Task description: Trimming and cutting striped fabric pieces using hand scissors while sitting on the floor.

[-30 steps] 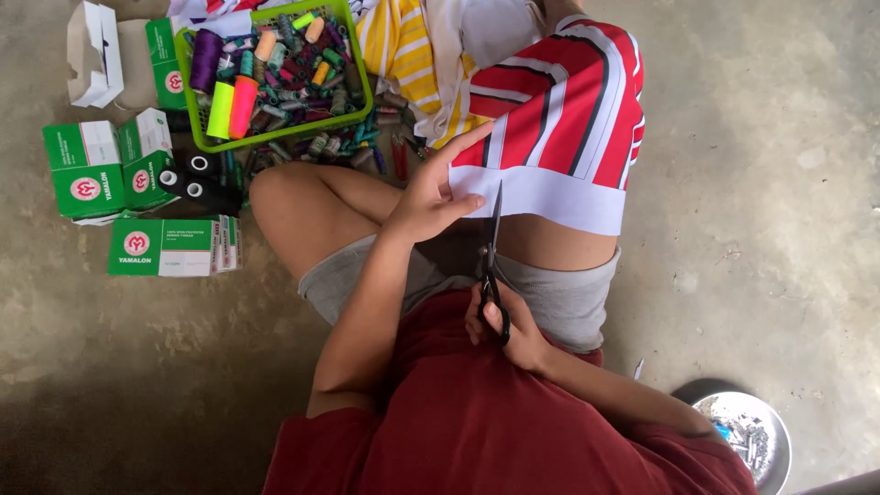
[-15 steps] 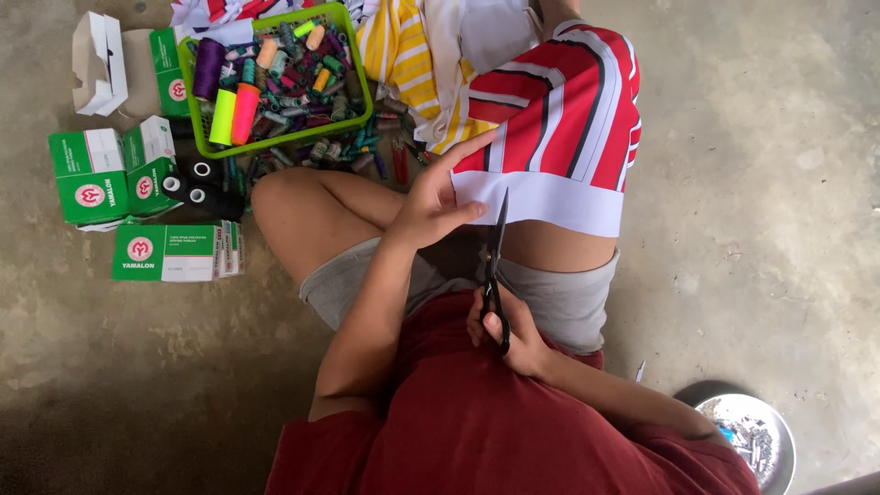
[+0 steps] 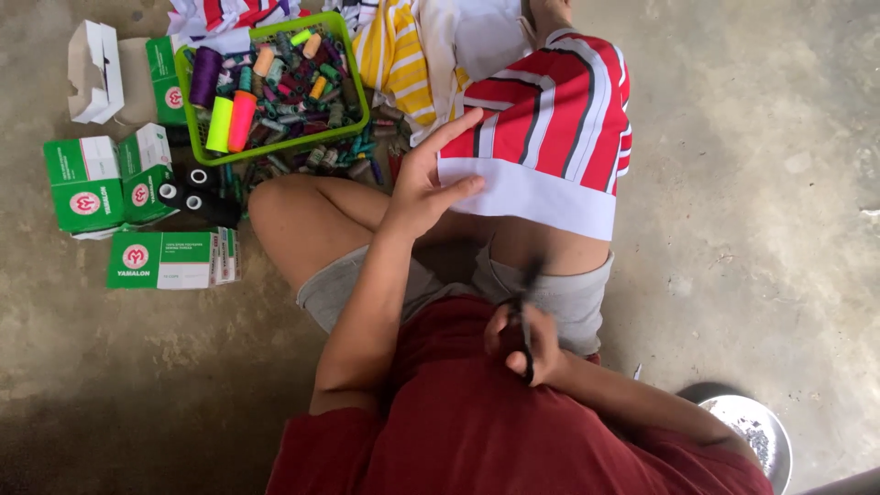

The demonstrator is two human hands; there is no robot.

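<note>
Pin the striped cloth [image 3: 541, 137] flat with your open left hand [image 3: 423, 188] at 12 o'clock while your right hand [image 3: 524, 341], closed on the scissors [image 3: 525, 316], aims the blades at its white hem.

Left hand [image 3: 426, 188] reaches forward, fingers spread flat; right hand [image 3: 527, 341] curled closed near the lap, arm bent.

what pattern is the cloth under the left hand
Red and white stripes with thin dark lines on the cloth, white band below; head view.
</note>
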